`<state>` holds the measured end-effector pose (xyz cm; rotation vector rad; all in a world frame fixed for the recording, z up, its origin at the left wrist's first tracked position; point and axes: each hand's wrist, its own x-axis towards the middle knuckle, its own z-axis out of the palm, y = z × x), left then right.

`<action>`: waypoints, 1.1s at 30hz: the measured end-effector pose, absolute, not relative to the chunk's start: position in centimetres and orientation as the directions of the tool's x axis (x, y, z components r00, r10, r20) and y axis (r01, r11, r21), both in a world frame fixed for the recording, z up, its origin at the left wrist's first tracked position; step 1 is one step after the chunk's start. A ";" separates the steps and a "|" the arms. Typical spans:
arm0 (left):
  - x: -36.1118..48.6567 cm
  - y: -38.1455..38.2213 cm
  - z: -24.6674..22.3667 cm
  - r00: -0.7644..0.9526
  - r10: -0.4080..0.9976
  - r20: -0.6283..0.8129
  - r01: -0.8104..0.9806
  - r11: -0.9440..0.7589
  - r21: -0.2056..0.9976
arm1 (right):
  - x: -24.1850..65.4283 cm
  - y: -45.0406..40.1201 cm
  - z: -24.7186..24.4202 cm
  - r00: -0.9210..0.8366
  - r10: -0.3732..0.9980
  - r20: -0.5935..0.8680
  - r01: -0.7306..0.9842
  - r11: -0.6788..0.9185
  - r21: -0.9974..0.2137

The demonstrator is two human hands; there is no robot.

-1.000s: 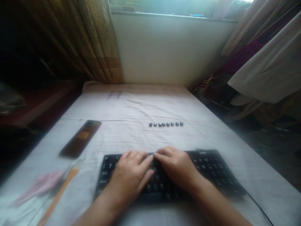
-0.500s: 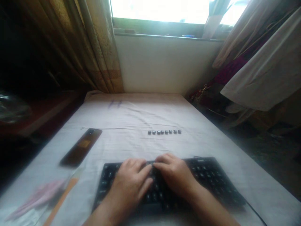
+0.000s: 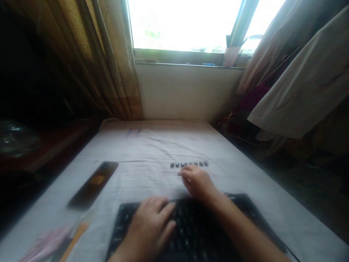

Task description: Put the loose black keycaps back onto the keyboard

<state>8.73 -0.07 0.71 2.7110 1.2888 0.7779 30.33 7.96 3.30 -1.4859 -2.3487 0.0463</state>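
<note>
A black keyboard (image 3: 188,225) lies across the near part of the cloth-covered table. My left hand (image 3: 152,218) rests over its left side, thumb and index finger apart, holding nothing. Beyond the keyboard's far edge, my right hand (image 3: 197,180) reaches just in front of a row of several small dark keycaps (image 3: 177,165). Its fingers are bent together in a pinch; whatever they may hold is too small and blurred to make out. The hand partly covers the middle of the row, and my right forearm hides part of the keyboard.
On the left lies a dark phone (image 3: 94,185). Nearer me are a pink cloth (image 3: 47,242) and an orange strip-like tool (image 3: 75,240). Curtains (image 3: 120,65) hang left of the window, and clothes (image 3: 294,87) hang on the right.
My right hand has left the keyboard and moved forward to the row of keycaps. My left hand stays on the keyboard. The camera view has tilted up slightly.
</note>
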 end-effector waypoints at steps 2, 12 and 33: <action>8.7 0.0 0.7 0.535 0.727 0.430 0.716 -0.660 0.227 | 30.2 9.8 3.4 -0.346 0.895 0.283 0.890 0.408 -0.203; 8.6 0.1 0.7 0.552 0.699 0.456 0.703 -0.683 0.197 | 28.9 14.3 2.6 -0.344 0.919 0.190 0.923 0.369 -0.113; 8.8 -0.2 0.5 0.552 0.749 0.367 0.720 -0.650 0.244 | 30.4 7.9 4.4 -0.363 0.913 0.187 0.881 0.401 -0.251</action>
